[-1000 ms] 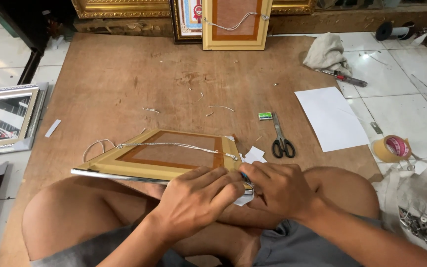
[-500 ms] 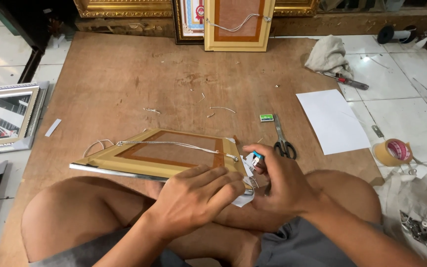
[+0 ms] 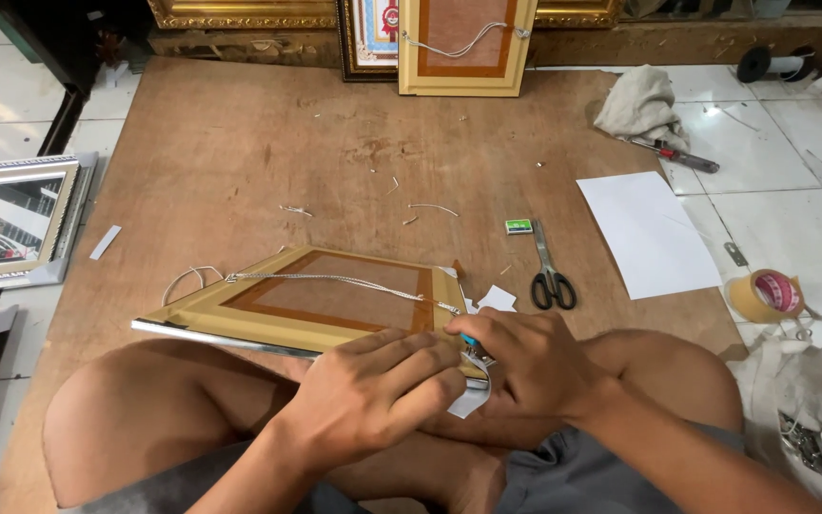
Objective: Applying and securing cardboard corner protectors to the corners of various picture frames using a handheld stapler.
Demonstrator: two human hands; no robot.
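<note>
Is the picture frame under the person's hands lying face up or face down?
Face down: the picture frame shows its brown backing board with a hanging cord stretched across it, resting flat under both hands.

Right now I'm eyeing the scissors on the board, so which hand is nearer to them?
Right. The right hand sits just below the black-handled scissors, at the picture frame's corner. The left hand lies further left, across the frame's near edge.

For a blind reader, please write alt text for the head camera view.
Both hands, left hand and right hand, press on the near corner of a picture frame lying face down across the person's knees, over a brown board. Black scissors, white paper and a tape roll lie to the right.
</note>
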